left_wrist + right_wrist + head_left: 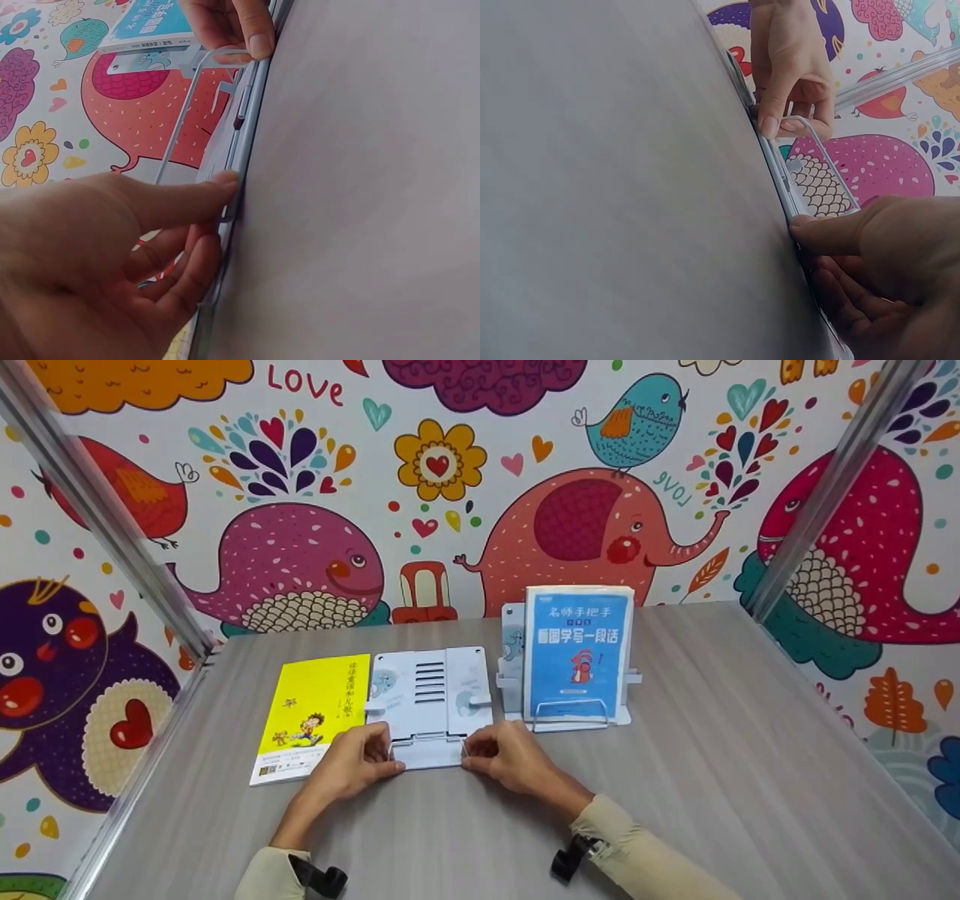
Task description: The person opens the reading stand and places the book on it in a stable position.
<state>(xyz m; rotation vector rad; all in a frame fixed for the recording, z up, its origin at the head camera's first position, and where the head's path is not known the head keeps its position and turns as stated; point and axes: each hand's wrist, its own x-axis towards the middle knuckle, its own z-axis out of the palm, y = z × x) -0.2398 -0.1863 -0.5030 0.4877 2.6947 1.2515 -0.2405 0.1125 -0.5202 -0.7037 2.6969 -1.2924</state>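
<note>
A white folding book stand (401, 679) with slots down its middle and pale elephant pictures lies flat on the table. My left hand (352, 761) pinches the left side of its front ledge (429, 755), thumb on the near edge. On the other side of that ledge, my right hand (517, 757) grips in the same way, thumb along the edge and fingers curled. Between the hands a white wire page holder (178, 124) stands up from the ledge; the right wrist view also has this wire loop (829, 156).
Left of the stand lies a yellow book (319, 690), partly behind my left hand. At the right, a second book stand (513, 660) holds a blue-covered book (577, 660) upright behind its wire. A patterned wall (431, 536) and metal posts (112, 517) border the table (712, 750).
</note>
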